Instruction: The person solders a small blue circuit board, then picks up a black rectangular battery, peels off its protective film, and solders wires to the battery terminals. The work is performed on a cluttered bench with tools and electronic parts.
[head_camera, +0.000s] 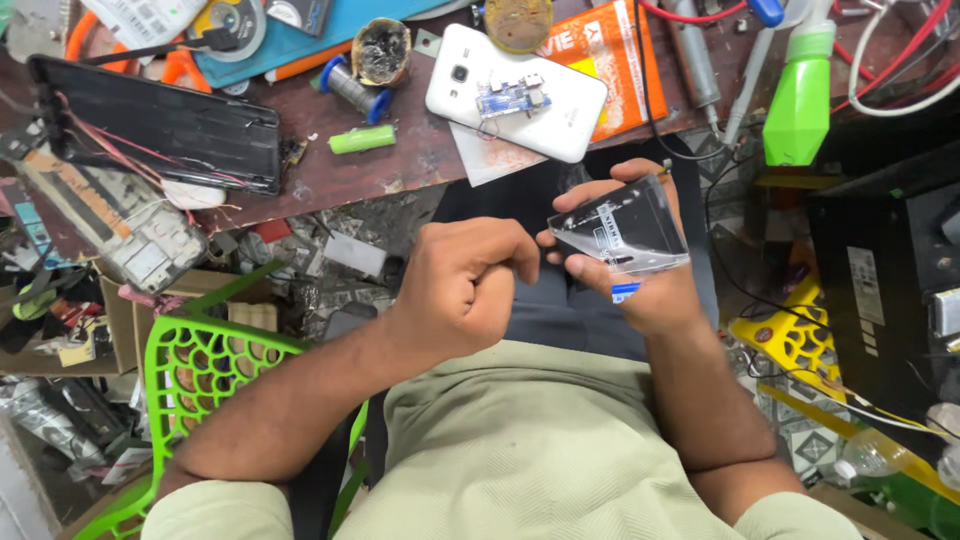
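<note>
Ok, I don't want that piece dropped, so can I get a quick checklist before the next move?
1. Right hand grips the clear plastic packet with black insert: ok.
2. Left hand touches the packet's edge: cannot tell, fist closed.
3. Packet held over the lap, off the brown wooden bench: ok.
4. White phone with small blue circuit board lies flat on the bench: ok.
5. Bench space free nearby: not ok, cluttered.

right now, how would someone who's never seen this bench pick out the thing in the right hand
Start at the white phone lying face down on the brown workbench, then drop straight toward the person's lap. There the right hand cradles a small clear plastic packet. Unlike the nearby clutter, it is see-through, with a blue tab at its lower edge.
</note>
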